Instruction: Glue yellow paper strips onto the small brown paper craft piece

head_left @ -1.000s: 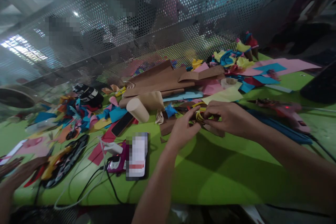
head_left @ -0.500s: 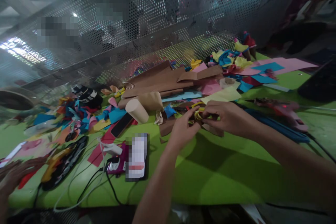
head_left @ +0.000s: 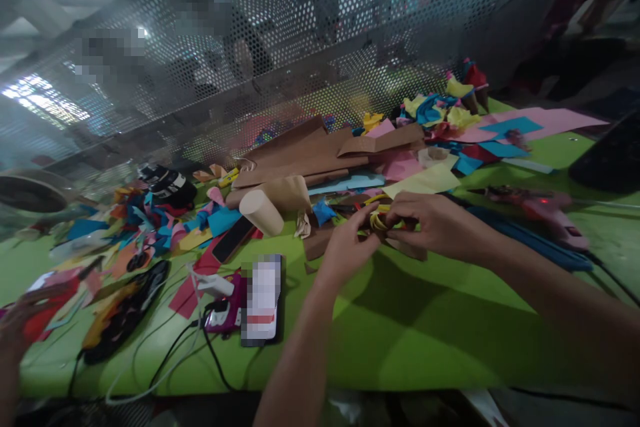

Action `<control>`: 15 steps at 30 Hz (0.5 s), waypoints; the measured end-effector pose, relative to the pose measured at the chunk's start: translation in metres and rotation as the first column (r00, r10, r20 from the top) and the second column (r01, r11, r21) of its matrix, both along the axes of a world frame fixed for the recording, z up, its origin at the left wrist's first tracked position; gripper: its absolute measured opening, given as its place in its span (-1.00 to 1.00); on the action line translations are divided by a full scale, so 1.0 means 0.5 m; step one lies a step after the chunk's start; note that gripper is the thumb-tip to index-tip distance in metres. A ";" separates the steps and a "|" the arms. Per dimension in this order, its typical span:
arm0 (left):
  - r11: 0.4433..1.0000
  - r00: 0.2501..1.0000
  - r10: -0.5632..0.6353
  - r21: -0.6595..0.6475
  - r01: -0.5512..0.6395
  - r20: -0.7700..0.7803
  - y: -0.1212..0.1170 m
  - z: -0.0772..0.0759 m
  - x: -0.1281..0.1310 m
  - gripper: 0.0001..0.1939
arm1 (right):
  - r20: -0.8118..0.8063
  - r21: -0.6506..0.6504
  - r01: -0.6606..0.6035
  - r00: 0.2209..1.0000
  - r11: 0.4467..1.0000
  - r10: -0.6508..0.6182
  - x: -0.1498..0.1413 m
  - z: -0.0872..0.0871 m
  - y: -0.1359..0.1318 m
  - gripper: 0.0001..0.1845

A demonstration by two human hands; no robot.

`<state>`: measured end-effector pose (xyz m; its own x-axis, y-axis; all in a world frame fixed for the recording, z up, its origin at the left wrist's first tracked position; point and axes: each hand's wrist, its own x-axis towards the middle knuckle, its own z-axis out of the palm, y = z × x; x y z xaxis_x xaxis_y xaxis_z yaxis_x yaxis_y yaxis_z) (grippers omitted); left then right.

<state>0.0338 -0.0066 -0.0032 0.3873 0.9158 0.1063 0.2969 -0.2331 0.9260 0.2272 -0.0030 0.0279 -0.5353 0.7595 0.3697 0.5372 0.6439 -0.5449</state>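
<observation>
My left hand (head_left: 349,248) and my right hand (head_left: 435,223) meet above the green table, fingers pinched together. Between them is a small yellow curled piece (head_left: 379,220) with dark brown beside it; its exact kind is partly hidden by the fingers. Brown paper scraps (head_left: 320,243) lie under and beside my hands. A blue folded paper piece (head_left: 324,212) sits just left of my left hand. Beyond my right hand lies a pale yellow paper sheet (head_left: 425,177). A pink glue gun (head_left: 545,203) with a lit red light rests to the right.
A white cylinder (head_left: 261,212), a lit phone (head_left: 263,300), a dark phone (head_left: 233,240) and a purple power strip (head_left: 223,310) with cords lie on the left. Brown paper (head_left: 300,153) and colored scraps are heaped behind. Another person's hand (head_left: 25,310) handles red paper far left.
My hands stay nearly in place around the yellow piece. At the far left, the other person's hand has shifted and red paper has lifted with it.
</observation>
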 end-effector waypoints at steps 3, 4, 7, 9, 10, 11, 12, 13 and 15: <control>1.000 1.000 -0.006 0.005 0.006 -0.013 0.000 0.000 -0.002 -0.45 | -0.002 -0.011 -0.006 1.000 1.000 0.006 0.000 0.002 0.000 -0.87; 1.000 1.000 -0.008 0.005 0.008 -0.015 0.001 0.000 -0.002 -0.45 | -0.004 -0.013 -0.010 1.000 1.000 0.010 0.000 0.002 0.000 -0.87; 1.000 1.000 -0.016 -0.002 0.016 -0.008 0.001 0.001 -0.002 -0.45 | -0.003 -0.023 -0.015 1.000 1.000 0.015 0.000 0.004 0.000 -0.87; 1.000 1.000 -0.022 -0.010 0.022 0.001 0.000 0.002 -0.003 -0.45 | 0.006 -0.022 -0.012 1.000 1.000 0.012 0.000 0.006 0.000 -0.88; 1.000 1.000 -0.025 -0.017 0.025 0.006 0.000 0.001 -0.003 -0.45 | 0.013 -0.017 -0.008 1.000 1.000 0.008 -0.001 0.006 -0.001 -0.87; 0.999 1.000 -0.028 -0.024 0.028 0.011 0.000 0.001 -0.003 -0.45 | 0.021 -0.009 -0.003 1.000 1.000 0.003 -0.002 0.006 -0.002 -0.87; 0.999 0.999 -0.031 -0.031 0.031 0.016 0.000 0.000 -0.003 -0.45 | 0.029 0.003 0.004 1.000 1.000 -0.004 -0.002 0.006 -0.002 -0.87; 0.999 0.999 -0.034 -0.036 0.034 0.020 0.000 -0.002 -0.004 -0.44 | 0.037 0.019 0.014 0.999 1.000 -0.014 -0.003 0.004 -0.002 -0.87; 0.998 0.999 -0.041 -0.040 0.042 0.031 0.000 -0.005 -0.005 -0.44 | 0.045 0.057 0.032 0.998 0.998 -0.035 -0.005 0.000 -0.003 -0.87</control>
